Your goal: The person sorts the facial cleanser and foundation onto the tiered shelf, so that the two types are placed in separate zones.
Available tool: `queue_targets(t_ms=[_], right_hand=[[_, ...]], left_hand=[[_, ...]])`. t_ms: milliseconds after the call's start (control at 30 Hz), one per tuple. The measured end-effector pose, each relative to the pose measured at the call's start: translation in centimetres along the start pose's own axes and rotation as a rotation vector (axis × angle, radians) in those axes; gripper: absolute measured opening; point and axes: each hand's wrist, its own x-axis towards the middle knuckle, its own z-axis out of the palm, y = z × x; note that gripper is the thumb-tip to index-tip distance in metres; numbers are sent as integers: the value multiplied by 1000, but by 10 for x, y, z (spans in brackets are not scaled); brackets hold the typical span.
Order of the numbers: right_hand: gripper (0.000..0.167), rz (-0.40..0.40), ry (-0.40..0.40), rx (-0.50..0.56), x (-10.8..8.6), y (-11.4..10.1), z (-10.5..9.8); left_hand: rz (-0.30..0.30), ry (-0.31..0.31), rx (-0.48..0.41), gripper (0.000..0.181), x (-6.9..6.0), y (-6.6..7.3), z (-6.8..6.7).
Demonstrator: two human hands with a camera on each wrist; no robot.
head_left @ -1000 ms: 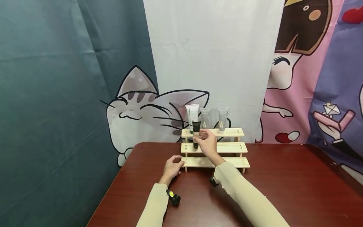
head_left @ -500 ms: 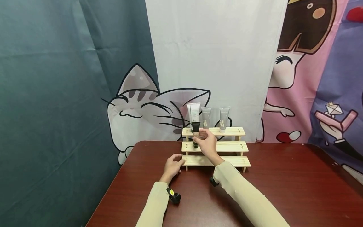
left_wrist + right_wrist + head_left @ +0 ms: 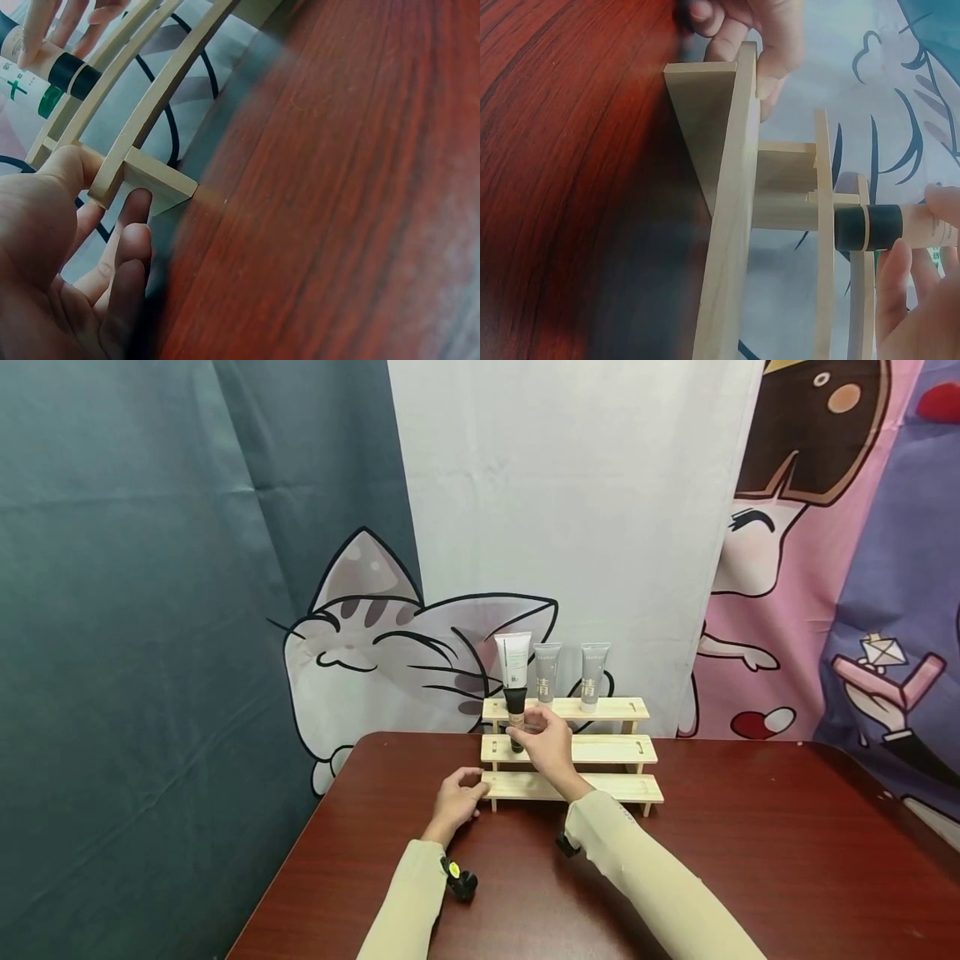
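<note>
My right hand point(image 3: 547, 742) holds a small beige tube point(image 3: 516, 718) with a black cap and a black top end by its middle, cap down. The tube stands nearly upright at the left end of the middle tier of a three-tier wooden display rack point(image 3: 570, 787). In the right wrist view its black cap point(image 3: 877, 228) is at the middle board, seemingly touching it. My left hand point(image 3: 454, 803) grips the left end of the lowest board, thumb and forefinger on the board end point(image 3: 111, 176), other fingers curled loosely beneath.
On the top tier stand a white tube point(image 3: 513, 658) behind the beige one, a grey tube point(image 3: 547, 672) beside it, and another grey tube point(image 3: 594, 675) further right. The rack rests on a dark red table point(image 3: 750, 852), with a printed curtain point(image 3: 585, 510) behind.
The beige tube's top has tipped slightly left and down, so it stands straighter. My right hand has shifted a little with it. My left hand stays on the rack.
</note>
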Motion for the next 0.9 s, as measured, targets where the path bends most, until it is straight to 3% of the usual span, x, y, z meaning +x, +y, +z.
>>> queue_targets(t_ms=[900], right_hand=[[34,14,-54,-48,-6,10,-6]], left_hand=[[-11,5,19,36,1,2,-1]])
